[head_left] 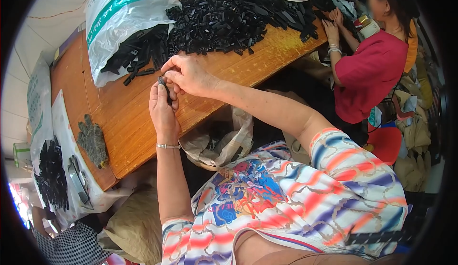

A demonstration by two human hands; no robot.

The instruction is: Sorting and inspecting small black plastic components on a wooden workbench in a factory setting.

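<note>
The left hand (161, 106) is closed around a slim black piece (168, 96), which stands up between its thumb and fingers, while the right hand (194, 77), just above and to the right, brings its bent thumb and forefinger to the piece's upper end; whether they pinch it cannot be told. Beyond both hands, a heap of black parts (214, 24) covers the wooden table (125, 121), and a grey knit glove (92, 141) lies left of the left hand.
</note>
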